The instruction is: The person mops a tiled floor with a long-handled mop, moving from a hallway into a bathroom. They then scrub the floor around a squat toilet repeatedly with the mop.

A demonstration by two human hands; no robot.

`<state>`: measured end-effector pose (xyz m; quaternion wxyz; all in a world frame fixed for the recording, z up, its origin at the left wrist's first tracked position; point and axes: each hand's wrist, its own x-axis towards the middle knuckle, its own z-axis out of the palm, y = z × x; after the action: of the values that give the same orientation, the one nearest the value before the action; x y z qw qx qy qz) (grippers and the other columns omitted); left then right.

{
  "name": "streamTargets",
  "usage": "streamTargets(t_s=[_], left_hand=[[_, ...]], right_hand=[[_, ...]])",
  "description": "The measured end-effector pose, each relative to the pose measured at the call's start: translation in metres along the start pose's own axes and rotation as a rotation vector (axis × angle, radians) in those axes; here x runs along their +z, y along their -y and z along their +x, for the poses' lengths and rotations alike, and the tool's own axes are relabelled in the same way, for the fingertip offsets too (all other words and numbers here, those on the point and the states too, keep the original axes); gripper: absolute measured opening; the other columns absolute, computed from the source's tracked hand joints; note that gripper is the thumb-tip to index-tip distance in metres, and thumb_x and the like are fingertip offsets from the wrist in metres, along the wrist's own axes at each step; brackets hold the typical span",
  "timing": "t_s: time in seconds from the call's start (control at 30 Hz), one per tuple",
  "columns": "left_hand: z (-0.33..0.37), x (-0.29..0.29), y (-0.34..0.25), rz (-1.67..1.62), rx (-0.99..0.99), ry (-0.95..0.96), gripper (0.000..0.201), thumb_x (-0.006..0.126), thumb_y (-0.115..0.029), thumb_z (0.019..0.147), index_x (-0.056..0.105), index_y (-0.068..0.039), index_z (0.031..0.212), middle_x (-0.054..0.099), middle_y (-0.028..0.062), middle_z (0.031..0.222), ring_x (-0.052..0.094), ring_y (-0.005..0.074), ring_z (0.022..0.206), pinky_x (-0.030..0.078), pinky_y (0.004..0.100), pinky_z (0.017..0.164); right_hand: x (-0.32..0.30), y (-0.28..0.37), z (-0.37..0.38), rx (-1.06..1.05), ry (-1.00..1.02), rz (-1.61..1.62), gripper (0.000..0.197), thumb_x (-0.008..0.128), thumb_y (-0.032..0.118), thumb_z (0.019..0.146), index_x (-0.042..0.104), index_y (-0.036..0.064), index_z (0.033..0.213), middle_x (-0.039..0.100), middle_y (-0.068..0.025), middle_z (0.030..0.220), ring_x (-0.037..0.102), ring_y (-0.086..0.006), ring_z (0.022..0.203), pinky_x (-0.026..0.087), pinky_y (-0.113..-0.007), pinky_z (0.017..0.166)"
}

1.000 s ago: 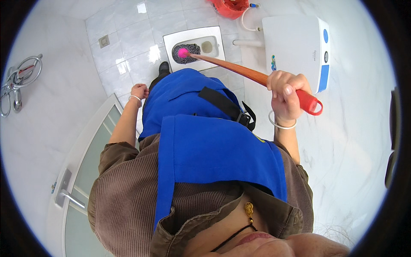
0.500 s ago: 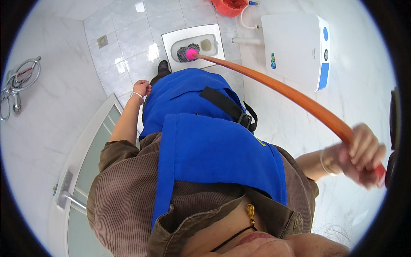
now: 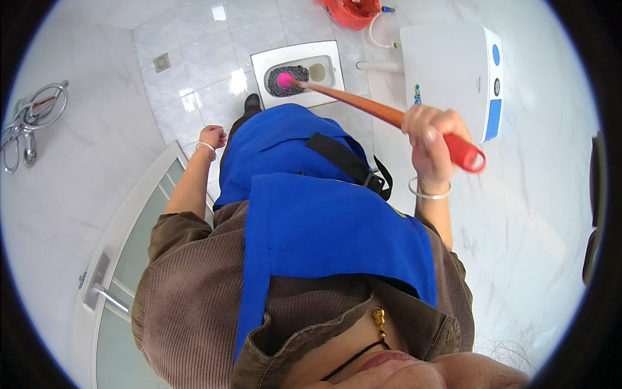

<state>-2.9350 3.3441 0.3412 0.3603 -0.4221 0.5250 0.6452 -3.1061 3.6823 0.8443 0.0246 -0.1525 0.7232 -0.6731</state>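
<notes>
So, a blue apron [image 3: 343, 233] spread left of the right hand [image 3: 433, 133], and a white cistern [image 3: 447, 78] hung beyond that grip. Farther off, to the grip's left, a squat toilet [image 3: 291, 54] held the grey head [image 3: 299, 71] of the mop [image 3: 379, 111], whose handle [image 3: 389, 115] ran into the right hand, closed around it. The left hand [image 3: 212, 137], well leftward, was loosely curled, palm hidden.

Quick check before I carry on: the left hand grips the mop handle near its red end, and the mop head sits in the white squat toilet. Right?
Wrong hand: the head view shows the right hand gripping the mop handle near its red end. The mop head does sit in the white squat toilet.
</notes>
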Motion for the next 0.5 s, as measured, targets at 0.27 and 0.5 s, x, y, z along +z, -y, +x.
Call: streamTargets(t_s=[0.27, 0.5], left_hand=[[-0.022, 0.033, -0.019, 0.280, 0.180, -0.060, 0.014, 0.054, -0.009, 0.083, 0.056, -0.003, 0.097, 0.061, 0.0078, 0.073, 0.057, 0.0139, 0.054, 0.050, 0.0273, 0.048], [-0.034, 0.017, -0.029, 0.034, -0.004, -0.088, 0.016, 0.055, -0.010, 0.084, 0.056, -0.003, 0.098, 0.062, 0.0075, 0.075, 0.057, 0.0143, 0.056, 0.051, 0.0286, 0.050]], right_hand=[[-0.096, 0.133, -0.003, -0.152, 0.297, 0.020, 0.022, 0.065, 0.030, 0.077, 0.047, 0.0174, 0.076, 0.053, 0.0042, 0.060, 0.053, -0.0069, 0.055, 0.047, -0.021, 0.053], [-0.020, 0.097, 0.019, -0.207, 0.216, 0.079, 0.024, 0.070, 0.023, 0.075, 0.049, 0.0155, 0.070, 0.045, 0.0043, 0.052, 0.046, -0.0093, 0.045, 0.039, -0.024, 0.043]])
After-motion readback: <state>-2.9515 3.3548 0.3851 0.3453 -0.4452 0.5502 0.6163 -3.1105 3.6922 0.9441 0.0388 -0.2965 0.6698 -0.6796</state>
